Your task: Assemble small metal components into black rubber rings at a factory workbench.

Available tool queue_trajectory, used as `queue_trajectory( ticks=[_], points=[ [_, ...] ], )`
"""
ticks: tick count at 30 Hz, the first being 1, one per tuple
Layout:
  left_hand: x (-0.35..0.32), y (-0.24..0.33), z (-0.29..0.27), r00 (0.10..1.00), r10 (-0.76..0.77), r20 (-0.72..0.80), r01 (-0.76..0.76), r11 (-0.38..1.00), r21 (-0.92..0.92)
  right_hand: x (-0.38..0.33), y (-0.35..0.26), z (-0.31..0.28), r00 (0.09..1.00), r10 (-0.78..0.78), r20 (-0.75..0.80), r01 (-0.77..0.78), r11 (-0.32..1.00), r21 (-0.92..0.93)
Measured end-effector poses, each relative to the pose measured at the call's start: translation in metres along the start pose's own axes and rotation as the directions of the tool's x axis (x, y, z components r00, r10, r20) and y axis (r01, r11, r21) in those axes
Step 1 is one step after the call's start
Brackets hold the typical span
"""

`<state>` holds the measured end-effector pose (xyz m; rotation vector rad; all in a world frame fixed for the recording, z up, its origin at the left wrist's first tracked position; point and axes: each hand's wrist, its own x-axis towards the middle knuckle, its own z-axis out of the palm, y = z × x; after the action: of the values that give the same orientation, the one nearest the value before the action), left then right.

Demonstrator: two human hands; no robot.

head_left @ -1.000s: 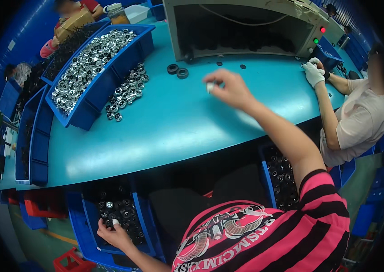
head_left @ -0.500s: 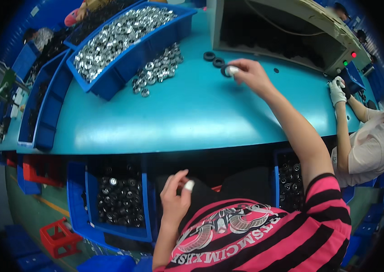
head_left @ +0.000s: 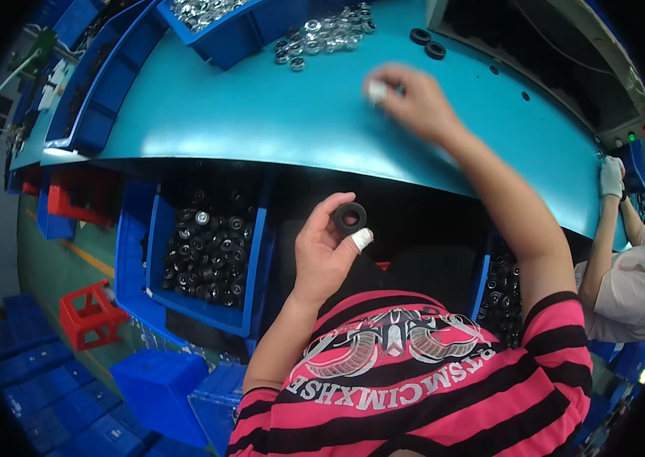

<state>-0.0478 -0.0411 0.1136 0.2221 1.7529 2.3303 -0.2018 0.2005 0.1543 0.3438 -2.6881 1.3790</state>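
Black rubber ring (head_left: 350, 218), round with an open centre hole, pinched upright between thumb and fingers of the left hand (head_left: 326, 251), face toward the camera, raised above a blue bin (head_left: 156, 251) of similar dark rings below the table edge. Small white piece (head_left: 376, 91), blurred, gripped at the fingertips of the right hand (head_left: 414, 103) over the teal tabletop (head_left: 261, 114).

The ring (head_left: 350, 218) in the left hand (head_left: 324, 255) looks like matt black rubber. The table (head_left: 261, 114) is smooth, slightly glossy teal. The far loose parts (head_left: 322, 34) are shiny metal. The near left bin (head_left: 156, 251) is glossy blue plastic.
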Motion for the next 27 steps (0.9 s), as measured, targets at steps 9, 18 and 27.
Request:
queue_trajectory(
  ticks=[9, 18, 27],
  points=[
    [-0.010, -0.006, -0.010, 0.994, -0.072, -0.079, 0.070, 0.997, -0.032, 0.099, 0.070, 0.010, 0.979, -0.138, -0.153, 0.010, 0.774, -0.633],
    [-0.013, -0.009, -0.009, 0.995, -0.079, -0.057, 0.079, 0.997, -0.003, 0.021, 0.026, 0.000, 0.973, -0.206, -0.099, 0.159, 0.920, -0.357],
    [-0.017, -0.026, -0.003, 0.995, -0.101, 0.011, 0.100, 0.995, 0.022, -0.165, -0.045, 0.037, 1.000, -0.007, 0.024, 0.001, 0.976, 0.218]
  ],
)
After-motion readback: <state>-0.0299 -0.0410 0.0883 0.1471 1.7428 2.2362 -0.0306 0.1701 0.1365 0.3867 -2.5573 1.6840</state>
